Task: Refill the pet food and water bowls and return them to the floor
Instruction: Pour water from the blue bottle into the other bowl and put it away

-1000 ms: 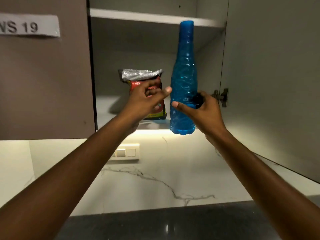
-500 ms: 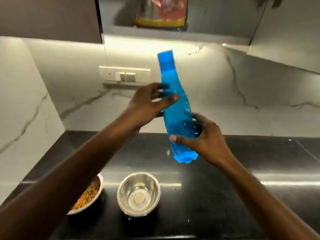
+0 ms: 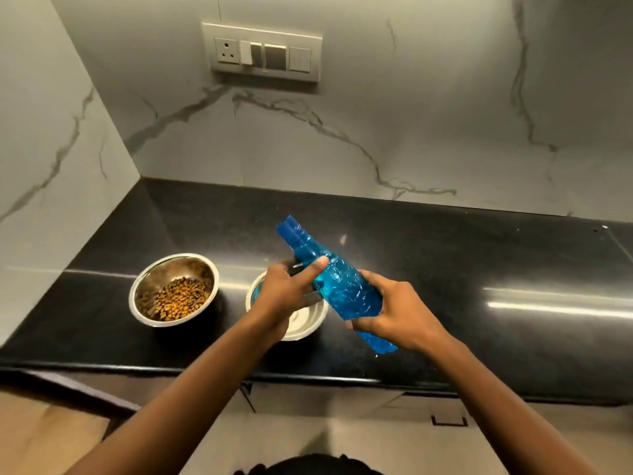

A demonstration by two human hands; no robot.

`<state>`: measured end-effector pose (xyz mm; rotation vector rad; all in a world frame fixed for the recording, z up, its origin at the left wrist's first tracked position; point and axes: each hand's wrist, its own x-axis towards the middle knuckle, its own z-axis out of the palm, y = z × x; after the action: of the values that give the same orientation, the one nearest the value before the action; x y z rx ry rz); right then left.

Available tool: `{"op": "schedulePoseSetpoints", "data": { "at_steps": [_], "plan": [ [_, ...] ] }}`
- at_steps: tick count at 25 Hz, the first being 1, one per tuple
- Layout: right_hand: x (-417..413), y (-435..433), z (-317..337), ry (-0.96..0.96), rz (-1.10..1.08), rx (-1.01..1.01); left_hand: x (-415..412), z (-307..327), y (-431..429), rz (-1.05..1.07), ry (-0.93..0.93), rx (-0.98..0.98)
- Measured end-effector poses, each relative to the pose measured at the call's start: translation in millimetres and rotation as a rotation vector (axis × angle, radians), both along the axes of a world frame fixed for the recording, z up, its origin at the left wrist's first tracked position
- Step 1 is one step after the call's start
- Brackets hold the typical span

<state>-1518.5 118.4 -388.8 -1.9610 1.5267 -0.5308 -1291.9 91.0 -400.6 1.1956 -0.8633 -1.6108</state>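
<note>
A blue plastic bottle with its blue cap on lies tilted above the black counter, cap pointing up and left. My right hand grips its lower body. My left hand holds it near the neck, thumb across the front. Under my left hand stands a steel bowl, mostly hidden, its contents unclear. To its left a second steel bowl holds brown kibble.
A marble wall rises behind and to the left of the counter, with a switch and socket panel on it. Below the counter's front edge are cabinet fronts and the floor.
The bottle has come down from the cupboard shelf to just above the bowls and tilted further. My view has dropped from the cupboard to the counter. Both hands stayed on the bottle.
</note>
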Motion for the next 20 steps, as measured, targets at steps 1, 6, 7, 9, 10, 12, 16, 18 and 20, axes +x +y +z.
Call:
{"op": "schedulePoseSetpoints", "data": {
  "at_steps": [1,6,7,9,10,12,16,18,20],
  "plan": [
    [-3,2,-1,0.049,0.014,0.028,-4,-8,5,0.021,0.036,0.043],
    [-22,8,-2,0.35,0.089,0.127,-25,-42,35,0.086,0.221,0.241],
    [-24,9,-2,0.396,0.105,0.149,-29,-47,39,0.085,0.241,0.27],
    [-28,11,-3,0.44,0.116,0.197,-35,-54,45,0.08,0.279,0.324],
    [-29,12,-4,0.444,0.114,0.22,-37,-56,47,0.08,0.296,0.35],
    [-32,15,-5,0.452,0.115,0.253,-40,-58,50,0.077,0.315,0.386],
    [-36,16,-4,0.495,0.121,0.274,-46,-59,54,0.06,0.326,0.423],
    [-38,15,-2,0.526,0.128,0.28,-49,-60,54,0.056,0.336,0.435],
    [-38,15,-1,0.543,0.135,0.289,-51,-62,54,0.055,0.347,0.444]
  ]
}}
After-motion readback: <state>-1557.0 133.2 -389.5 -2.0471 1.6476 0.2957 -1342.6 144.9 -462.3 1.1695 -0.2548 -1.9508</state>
